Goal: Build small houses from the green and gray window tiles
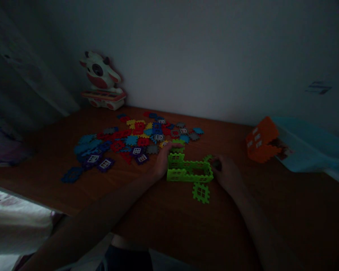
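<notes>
A low box-like frame of bright green interlocking plastic tiles (190, 177) stands on the table, with its left end built higher than the rest. Against that left end lies my left hand (161, 162), closed around it with a finger reaching across the top. At the opposite end my right hand (227, 171) is closed, its fingertips at a small green tile (208, 158) by the frame's far right corner. Dim light partly hides those fingertips. One loose green window tile (201, 192) lies flat just in front of the frame.
Several loose tiles in red, blue, yellow, grey and purple (137, 141) spread over the wooden table (164, 226) to the left and behind. A cow-shaped toy keyboard (103, 94) stands at the back left. On the right are an orange tile house (261, 141) and light-blue plastic sheeting (307, 146).
</notes>
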A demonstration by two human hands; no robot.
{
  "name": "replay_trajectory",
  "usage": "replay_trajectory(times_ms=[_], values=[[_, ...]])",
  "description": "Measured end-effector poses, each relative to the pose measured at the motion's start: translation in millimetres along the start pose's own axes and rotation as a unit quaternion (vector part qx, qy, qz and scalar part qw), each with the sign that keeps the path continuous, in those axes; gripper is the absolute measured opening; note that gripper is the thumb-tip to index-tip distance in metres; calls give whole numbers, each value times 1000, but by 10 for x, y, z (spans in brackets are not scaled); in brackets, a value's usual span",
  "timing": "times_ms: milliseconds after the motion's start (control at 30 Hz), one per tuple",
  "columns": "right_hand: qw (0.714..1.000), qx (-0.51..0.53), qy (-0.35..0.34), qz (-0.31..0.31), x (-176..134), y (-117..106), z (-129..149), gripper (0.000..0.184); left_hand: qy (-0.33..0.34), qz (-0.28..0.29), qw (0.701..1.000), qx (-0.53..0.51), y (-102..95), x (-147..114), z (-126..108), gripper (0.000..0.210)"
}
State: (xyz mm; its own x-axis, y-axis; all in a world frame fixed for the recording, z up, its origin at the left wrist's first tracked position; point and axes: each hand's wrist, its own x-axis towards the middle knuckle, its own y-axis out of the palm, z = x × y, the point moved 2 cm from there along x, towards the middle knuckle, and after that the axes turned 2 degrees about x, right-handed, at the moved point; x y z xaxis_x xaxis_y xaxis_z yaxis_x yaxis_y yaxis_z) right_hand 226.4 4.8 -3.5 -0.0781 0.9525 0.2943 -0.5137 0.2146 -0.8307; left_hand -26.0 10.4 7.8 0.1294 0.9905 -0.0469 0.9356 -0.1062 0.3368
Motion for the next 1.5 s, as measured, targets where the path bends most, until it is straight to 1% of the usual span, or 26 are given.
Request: replay_trajectory(times_ms=[67, 133, 233, 333, 400, 467, 567, 700, 800, 933, 1100, 1167, 1267, 1367, 1500], values=[[998, 22, 44, -29, -2, -13, -11, 24, 3, 20, 1000, -10, 25, -27, -6, 53], [995, 39, 72, -56, -4, -35, -24, 34, 8, 45, 999, -8, 40, -56, -6, 56], [990, 70, 95, -83, -11, -75, -23, 46, 26, 88, 996, 8, 38, -93, 3, 60], [981, 108, 109, -121, -21, -124, 19, 58, 71, 129, 988, 55, 1, -123, 6, 62], [973, 132, 111, -155, -29, -158, 60, 57, 109, 152, 977, 105, -33, -144, -10, 62], [964, 156, 117, -183, -39, -186, 95, 53, 137, 170, 962, 166, -64, -165, -40, 55], [956, 183, 116, -197, -51, -210, 132, 50, 176, 185, 937, 240, -87, -186, -105, 41], [952, 193, 97, -218, -56, -230, 165, 41, 222, 164, 909, 311, -76, -164, -139, 25], [945, 210, 91, -233, -57, -242, 195, 39, 240, 140, 901, 334, -53, -127, -106, 20], [934, 237, 82, -254, -77, -275, 276, 38, 236, 124, 902, 340, -21, -101, -76, 19], [915, 282, 94, -274, -124, -297, 419, 38, 175, 101, 913, 353, -11, -87, -83, 22], [913, 293, 81, -272, -143, -288, 473, 39, 149, 103, 922, 342, -16, -75, -68, 25], [919, 295, 62, -255, -164, -262, 523, 38, 122, 101, 934, 321, -30, -51, -38, 28], [920, 301, 60, -242, -170, -232, 530, 37, 98, 104, 938, 315, -41, -34, -19, 27], [911, 336, 52, -233, -159, -194, 528, 40, 85, 106, 940, 313, -47, -27, -16, 27]])
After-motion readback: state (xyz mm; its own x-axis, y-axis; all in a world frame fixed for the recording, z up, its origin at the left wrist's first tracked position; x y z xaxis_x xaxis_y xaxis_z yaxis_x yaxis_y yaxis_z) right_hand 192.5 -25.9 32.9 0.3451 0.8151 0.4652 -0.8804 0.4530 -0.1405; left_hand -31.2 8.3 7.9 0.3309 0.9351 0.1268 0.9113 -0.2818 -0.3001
